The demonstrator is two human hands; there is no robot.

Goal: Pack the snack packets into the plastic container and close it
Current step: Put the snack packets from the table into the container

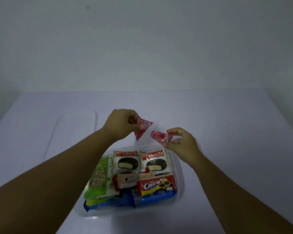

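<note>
Two pink packets hang above the container [179, 174]; left hand [123, 123] pinches one [143, 130], right hand [181, 142] the other [160, 136].

Dim, flat, bluish light; corners darken into vignette. Wide-angle bending curves the table [227, 115] edges. Soft focus throughout, faint shadows, no glare.

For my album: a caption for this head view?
Each hand holds a pink packet above the filled container.
</note>
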